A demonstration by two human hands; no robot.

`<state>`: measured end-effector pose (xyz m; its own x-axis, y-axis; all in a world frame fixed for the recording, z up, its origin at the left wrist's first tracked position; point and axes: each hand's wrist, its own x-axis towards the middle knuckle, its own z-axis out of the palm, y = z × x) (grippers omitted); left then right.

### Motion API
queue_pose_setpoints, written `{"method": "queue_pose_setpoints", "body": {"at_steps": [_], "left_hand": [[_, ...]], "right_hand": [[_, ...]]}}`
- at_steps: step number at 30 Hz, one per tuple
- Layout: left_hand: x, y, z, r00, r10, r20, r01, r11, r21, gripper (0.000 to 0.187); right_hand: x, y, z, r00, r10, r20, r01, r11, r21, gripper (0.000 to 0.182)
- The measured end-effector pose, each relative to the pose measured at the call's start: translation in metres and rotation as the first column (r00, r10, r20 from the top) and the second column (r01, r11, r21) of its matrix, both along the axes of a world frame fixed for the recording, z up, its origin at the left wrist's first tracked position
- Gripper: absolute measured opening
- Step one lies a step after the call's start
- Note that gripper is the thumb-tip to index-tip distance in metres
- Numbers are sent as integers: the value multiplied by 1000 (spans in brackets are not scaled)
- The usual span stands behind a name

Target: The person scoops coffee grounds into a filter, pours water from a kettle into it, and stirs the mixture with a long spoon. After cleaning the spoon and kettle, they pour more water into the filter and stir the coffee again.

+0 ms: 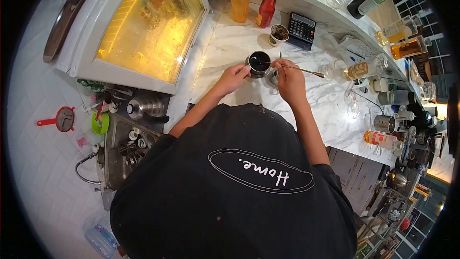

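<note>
My left hand [232,77] is closed on the side of a small metal cup [258,73] with dark liquid inside. In my right hand [291,80] is a long, thin bar spoon [310,72], its lower end reaching into the cup and its other end pointing right. Partly hidden behind my right hand, a clear glass [273,79] stands beside the cup. A paper cup [278,35] with dark contents sits just beyond, next to a black calculator [301,30].
An orange-capped bottle [240,5] and a red sauce bottle [269,3] stand at the counter's back. A lit display case [153,24] borders the left, above a sink [115,163] and a kettle [142,107]. Bottles and glasses crowd the right, including a corked-looking jar [359,71].
</note>
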<state>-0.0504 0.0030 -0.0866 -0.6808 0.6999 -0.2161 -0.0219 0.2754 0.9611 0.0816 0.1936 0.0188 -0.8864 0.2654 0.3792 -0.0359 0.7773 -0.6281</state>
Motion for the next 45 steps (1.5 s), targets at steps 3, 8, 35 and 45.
{"method": "queue_pose_setpoints", "body": {"at_steps": [3,8,35,45], "left_hand": [[0,-1,1,1000,-9,13,9,1000,-5,43],[-1,-1,-1,1000,-1,5,1,1000,2,43],[-1,0,-5,1000,7,-16,-7,999,36,44],[1,-1,-1,999,26,-19,-26,1000,-5,44]], "right_hand": [[-4,-7,0,1000,4,2,-4,1000,-9,16],[-1,0,-5,997,-76,20,76,997,31,15],[0,4,2,1000,17,-2,-17,995,103,14],[-1,4,3,999,-37,12,35,988,149,15]]}}
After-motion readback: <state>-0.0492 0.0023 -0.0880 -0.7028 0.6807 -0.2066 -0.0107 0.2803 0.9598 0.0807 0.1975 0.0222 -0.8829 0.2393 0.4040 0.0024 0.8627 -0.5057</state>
